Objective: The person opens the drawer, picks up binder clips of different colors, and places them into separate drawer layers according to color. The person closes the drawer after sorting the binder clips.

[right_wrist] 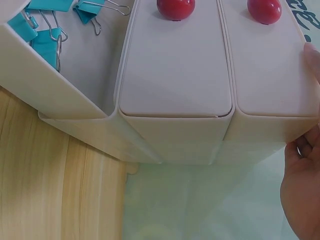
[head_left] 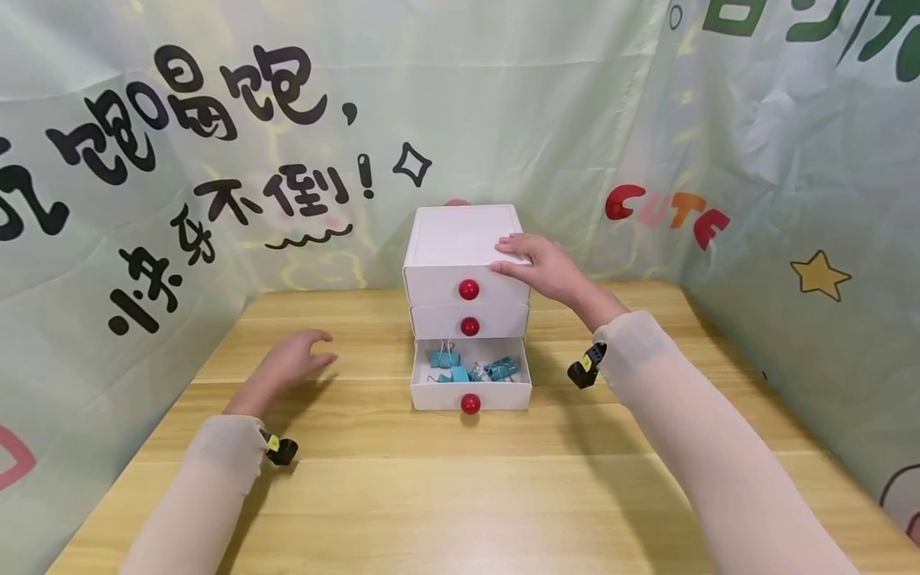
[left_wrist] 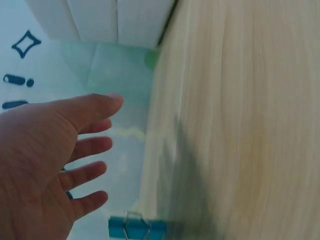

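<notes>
A white three-tier drawer box with red round knobs stands toward the back of the table. Its bottom drawer is pulled out and holds several teal binder clips; the upper two drawers are closed. My right hand rests on the box's top right edge, fingers laid over the top and thumb near the front edge. Left of the box, my left hand hovers with relaxed, spread fingers, holding nothing. In the left wrist view, one teal binder clip shows below that hand.
The wooden table spreads in front of and beside the box. A printed cloth backdrop rises behind and along both sides. A small wrist camera is strapped to the right sleeve, another wrist camera to the left.
</notes>
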`<state>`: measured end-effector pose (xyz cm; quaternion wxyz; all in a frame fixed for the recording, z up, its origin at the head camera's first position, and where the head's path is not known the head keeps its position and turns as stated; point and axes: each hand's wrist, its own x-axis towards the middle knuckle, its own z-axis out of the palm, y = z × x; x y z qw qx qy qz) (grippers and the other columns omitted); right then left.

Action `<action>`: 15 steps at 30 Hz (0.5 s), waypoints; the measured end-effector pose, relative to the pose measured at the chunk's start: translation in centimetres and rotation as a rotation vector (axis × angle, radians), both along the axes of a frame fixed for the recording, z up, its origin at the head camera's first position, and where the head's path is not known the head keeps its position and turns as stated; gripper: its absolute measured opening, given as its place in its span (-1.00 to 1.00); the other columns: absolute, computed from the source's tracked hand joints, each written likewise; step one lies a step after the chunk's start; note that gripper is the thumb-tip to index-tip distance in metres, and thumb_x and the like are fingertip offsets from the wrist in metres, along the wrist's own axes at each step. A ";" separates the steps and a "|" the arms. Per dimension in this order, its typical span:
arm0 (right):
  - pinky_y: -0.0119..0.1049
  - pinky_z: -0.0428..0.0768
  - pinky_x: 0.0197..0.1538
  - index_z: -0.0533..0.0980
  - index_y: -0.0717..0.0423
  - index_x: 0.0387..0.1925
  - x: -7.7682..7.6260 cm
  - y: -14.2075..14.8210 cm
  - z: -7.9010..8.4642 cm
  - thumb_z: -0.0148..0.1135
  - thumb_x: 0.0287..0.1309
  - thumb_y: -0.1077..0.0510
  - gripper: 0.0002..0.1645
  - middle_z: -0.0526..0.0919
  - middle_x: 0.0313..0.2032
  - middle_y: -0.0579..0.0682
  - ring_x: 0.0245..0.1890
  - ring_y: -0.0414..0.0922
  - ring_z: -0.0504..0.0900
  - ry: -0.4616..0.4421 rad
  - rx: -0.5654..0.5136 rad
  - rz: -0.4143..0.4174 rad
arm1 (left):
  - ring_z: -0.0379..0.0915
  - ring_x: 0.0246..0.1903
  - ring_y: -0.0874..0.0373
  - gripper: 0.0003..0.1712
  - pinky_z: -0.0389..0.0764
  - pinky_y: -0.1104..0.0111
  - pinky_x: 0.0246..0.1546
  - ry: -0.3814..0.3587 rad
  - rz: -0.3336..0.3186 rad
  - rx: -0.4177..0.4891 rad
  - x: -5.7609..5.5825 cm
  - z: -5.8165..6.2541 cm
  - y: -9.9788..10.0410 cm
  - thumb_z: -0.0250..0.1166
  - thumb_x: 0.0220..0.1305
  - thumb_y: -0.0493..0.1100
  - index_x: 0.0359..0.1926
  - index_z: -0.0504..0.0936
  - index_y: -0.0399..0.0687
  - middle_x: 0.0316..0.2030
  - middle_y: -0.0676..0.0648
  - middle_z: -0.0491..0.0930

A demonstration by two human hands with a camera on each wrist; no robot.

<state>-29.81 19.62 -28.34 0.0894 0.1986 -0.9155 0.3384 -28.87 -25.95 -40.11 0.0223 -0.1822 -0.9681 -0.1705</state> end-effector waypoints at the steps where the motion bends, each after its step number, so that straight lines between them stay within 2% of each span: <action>1: 0.13 0.18 0.37 0.44 -0.10 0.32 0.0 0.0 0.0 0.23 0.15 -0.37 -0.20 0.35 0.37 -0.08 0.42 -0.03 0.17 -0.001 -0.001 0.000 | 0.34 0.17 -0.35 -0.46 0.33 -0.17 0.18 0.001 0.008 -0.002 0.0 0.0 -0.3 0.25 0.37 -0.06 0.19 0.47 -0.38 0.16 -0.39 0.47; 4: 0.14 0.19 0.37 0.44 -0.10 0.32 0.0 0.0 0.1 0.24 0.14 -0.37 -0.20 0.36 0.36 -0.07 0.41 -0.03 0.19 0.000 -0.004 -0.001 | 0.32 0.17 -0.38 -0.46 0.31 -0.18 0.19 -0.004 0.036 -0.004 0.1 -0.1 -1.3 0.23 0.38 -0.06 0.19 0.46 -0.39 0.17 -0.42 0.45; 11: 0.16 0.18 0.37 0.44 -0.10 0.32 0.2 -0.1 0.2 0.23 0.14 -0.37 -0.20 0.35 0.37 -0.07 0.41 -0.01 0.19 -0.012 0.000 -0.004 | 0.39 0.08 -0.40 -0.41 0.38 -0.21 0.09 -0.018 0.159 -0.023 0.1 -0.5 -3.6 0.24 0.37 -0.02 0.20 0.45 -0.40 0.12 -0.46 0.46; 15: 0.17 0.18 0.36 0.44 -0.11 0.32 0.2 -0.1 0.1 0.23 0.14 -0.37 -0.20 0.35 0.37 -0.08 0.41 -0.02 0.18 -0.015 0.000 -0.008 | 0.40 0.05 -0.42 -0.38 0.39 -0.20 0.07 -0.036 0.187 -0.058 0.0 -1.0 -4.6 0.24 0.36 0.01 0.19 0.44 -0.44 0.07 -0.48 0.48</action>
